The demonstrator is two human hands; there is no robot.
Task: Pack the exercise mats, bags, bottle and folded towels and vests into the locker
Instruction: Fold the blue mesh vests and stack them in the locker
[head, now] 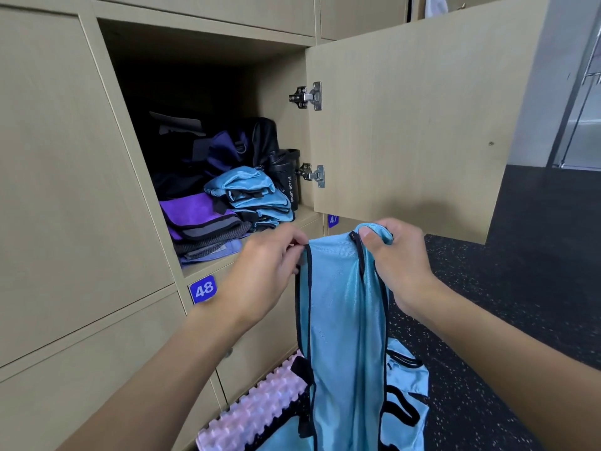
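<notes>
While L hand (270, 271) pinches vest (341, 320), R hand (396, 258) grips.

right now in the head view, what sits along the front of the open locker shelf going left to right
folded purple towels with grey trim → stack of folded light-blue shiny vests → black plastic sport bottle → lower silver metal hinge → open beige wooden locker door

Glossy cloth vest (341, 304) — locker (406, 125) seemingly wood

blue vest (341, 304) hanging, folded vests (257, 195) in locker (208, 47)
</notes>
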